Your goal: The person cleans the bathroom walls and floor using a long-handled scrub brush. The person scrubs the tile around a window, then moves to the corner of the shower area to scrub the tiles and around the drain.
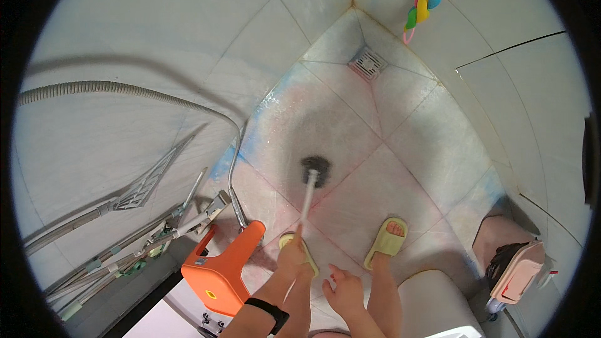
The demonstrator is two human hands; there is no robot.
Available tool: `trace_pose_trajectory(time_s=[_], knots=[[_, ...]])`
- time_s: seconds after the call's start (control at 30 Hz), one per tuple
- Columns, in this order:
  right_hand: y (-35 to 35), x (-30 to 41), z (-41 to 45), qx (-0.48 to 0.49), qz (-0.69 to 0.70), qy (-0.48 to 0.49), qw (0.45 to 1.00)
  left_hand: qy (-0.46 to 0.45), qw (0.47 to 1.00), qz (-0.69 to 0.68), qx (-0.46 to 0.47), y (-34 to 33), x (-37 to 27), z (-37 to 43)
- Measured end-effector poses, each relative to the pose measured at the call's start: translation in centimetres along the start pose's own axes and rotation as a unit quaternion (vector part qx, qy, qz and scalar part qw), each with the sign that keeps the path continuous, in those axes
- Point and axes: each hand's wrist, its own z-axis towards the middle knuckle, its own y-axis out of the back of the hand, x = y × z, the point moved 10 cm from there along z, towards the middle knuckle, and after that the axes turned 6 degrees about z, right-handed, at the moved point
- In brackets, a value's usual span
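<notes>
A white-handled brush [308,197] with a round dark head rests on the wet tile floor [404,169]; the head looks blurred. My left hand [292,253], with a black band on the wrist, is closed around its handle. Fingers apart and holding nothing, my right hand [345,288] hovers between my legs. My feet wear yellow-green slippers [390,243]. Pink and blue stains colour the floor tiles and grout.
An orange plastic stool [218,274] stands at left beside a shower hose [233,159]. Several long-handled tools [136,258] lean on the left wall. A floor drain [368,64] lies in the far corner. At right are a pink bin [500,239] and a toilet [434,295].
</notes>
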Motion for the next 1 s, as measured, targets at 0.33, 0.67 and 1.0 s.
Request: trace_pose_trajectory(time_s=[0.33, 0.67, 1.0], knots=[[0.5, -2.2, -0.7, -0.021, 0.018, -0.048, 0.998, 0.029, 0.998, 0.045, -0.016, 0.8, 3.3, 1.5], [1.6, -1.7, -0.1, -0.035, 0.019, -0.034, 0.999, -0.036, 0.979, 0.073, -0.186, 16.6, -5.9, 14.4], [0.3, -1.3, 0.7, -0.018, 0.045, -0.021, 0.999, -0.194, 0.967, 0.163, -0.025, 1.1, -11.9, 5.8]])
